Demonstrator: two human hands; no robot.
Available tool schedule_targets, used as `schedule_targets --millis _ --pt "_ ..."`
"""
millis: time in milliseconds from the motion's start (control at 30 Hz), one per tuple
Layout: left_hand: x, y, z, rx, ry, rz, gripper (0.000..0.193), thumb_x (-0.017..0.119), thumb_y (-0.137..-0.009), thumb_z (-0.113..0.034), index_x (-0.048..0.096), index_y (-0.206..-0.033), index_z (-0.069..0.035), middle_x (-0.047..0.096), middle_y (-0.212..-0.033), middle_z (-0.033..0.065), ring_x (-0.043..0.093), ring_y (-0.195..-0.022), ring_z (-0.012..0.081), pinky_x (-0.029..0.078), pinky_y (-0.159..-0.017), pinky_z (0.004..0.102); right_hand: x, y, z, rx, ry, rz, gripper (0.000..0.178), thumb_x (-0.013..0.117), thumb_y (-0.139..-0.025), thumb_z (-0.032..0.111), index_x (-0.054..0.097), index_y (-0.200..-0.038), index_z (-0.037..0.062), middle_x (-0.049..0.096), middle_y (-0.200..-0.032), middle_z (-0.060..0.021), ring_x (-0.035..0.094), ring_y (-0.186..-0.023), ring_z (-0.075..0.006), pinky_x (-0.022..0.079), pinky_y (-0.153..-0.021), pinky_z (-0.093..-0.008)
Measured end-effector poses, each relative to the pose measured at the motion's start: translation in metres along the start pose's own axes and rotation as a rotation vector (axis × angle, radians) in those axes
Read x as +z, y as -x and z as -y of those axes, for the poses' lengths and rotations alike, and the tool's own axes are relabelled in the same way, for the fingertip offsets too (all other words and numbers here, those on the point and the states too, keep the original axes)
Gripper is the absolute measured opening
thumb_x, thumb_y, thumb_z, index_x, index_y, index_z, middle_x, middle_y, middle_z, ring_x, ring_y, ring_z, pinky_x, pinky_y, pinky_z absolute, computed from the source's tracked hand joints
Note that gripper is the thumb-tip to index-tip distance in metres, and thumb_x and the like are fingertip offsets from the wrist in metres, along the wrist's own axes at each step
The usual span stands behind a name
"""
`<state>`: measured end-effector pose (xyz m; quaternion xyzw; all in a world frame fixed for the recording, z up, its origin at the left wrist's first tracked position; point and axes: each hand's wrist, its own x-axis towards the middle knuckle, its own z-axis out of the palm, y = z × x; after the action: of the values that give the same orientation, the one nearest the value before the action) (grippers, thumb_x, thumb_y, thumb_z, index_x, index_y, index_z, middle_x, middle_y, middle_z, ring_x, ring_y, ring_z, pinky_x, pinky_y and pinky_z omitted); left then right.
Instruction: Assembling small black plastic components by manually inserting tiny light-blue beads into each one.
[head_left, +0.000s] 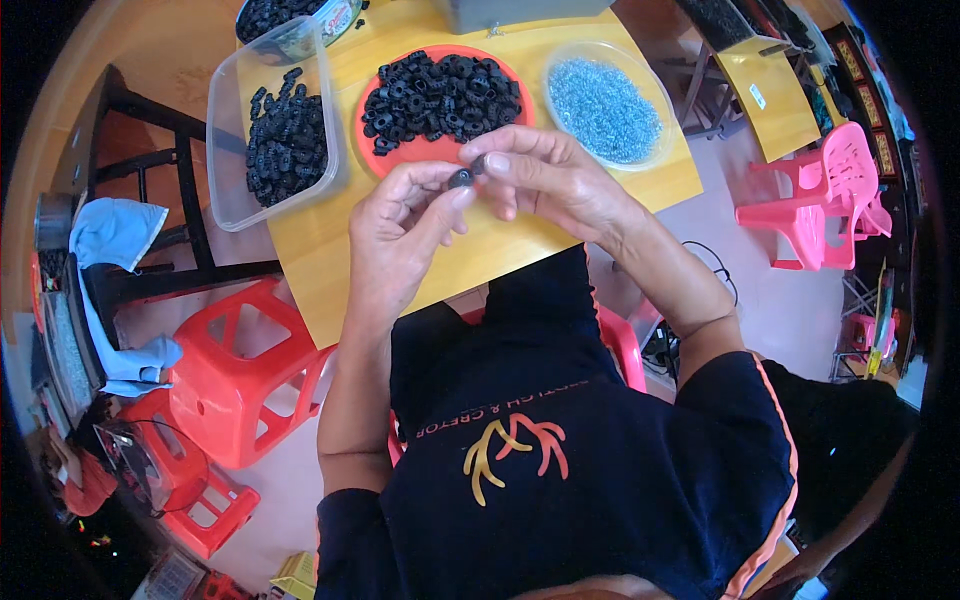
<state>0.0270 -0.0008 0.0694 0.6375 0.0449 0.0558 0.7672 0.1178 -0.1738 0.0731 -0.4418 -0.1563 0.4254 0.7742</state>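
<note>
Two pinches, side by side

Over a yellow rectangular tabletop [540, 245], both bare hands come together just at the near edge of a round red plastic plate [418, 153]. The left hand [395, 230] has thumb and forefinger drawn in around a small, rounded black piece [461, 178] with a lighter spot at its centre; its other fingers curl inward. The right hand [560, 185] brings thumb and forefinger together on a second small dark piece [478, 163], largely covered by the fingertips, while its remaining fingers are bent more loosely. The two pieces sit right next to each other; whether they are joined, I cannot tell.

Beyond the hands, a heap of chunky black ring-like parts [440, 95] covers most of the red plate, leaving its near part bare. To the left stands a clear, rectangular plastic tub [332, 125] holding black ridged parts [287, 145]. To the right, a shallow, round, clear plastic container [668, 125] is filled with tiny translucent blue pieces [605, 108]. At the far edge are a grey box [530, 12] and a round tub [338, 20] of more dark parts. A red plastic stool [235, 385] stands left of the table.
</note>
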Motion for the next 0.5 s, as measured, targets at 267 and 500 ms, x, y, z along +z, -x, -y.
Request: schedule_targets --millis 267,500 --pt "0.002 -0.001 0.001 0.027 -0.047 0.027 0.017 0.065 -0.089 -0.005 0.062 -0.104 0.000 0.065 -0.086 0.0022 0.057 -0.068 0.0053 0.043 -0.056 0.0188 0.007 0.005 0.008 -0.030 0.237 -0.075 0.022 0.061 -0.093 0.017 0.066 -0.108 0.0024 0.064 -0.088 -0.0021 0.058 -0.073 -0.0056 0.049 -0.065 -0.0206" --pt "0.004 -0.001 0.000 0.046 -0.191 0.010 0.011 0.064 -0.088 -0.002 0.065 -0.098 0.002 0.064 -0.081 0.0024 0.058 -0.066 0.0058 0.046 -0.057 0.0202 0.014 0.009 0.004 -0.226 0.665 -0.198 0.016 0.064 -0.092 0.013 0.067 -0.101 0.0002 0.062 -0.083 -0.0008 0.057 -0.072 -0.0043 0.047 -0.064 -0.0198"
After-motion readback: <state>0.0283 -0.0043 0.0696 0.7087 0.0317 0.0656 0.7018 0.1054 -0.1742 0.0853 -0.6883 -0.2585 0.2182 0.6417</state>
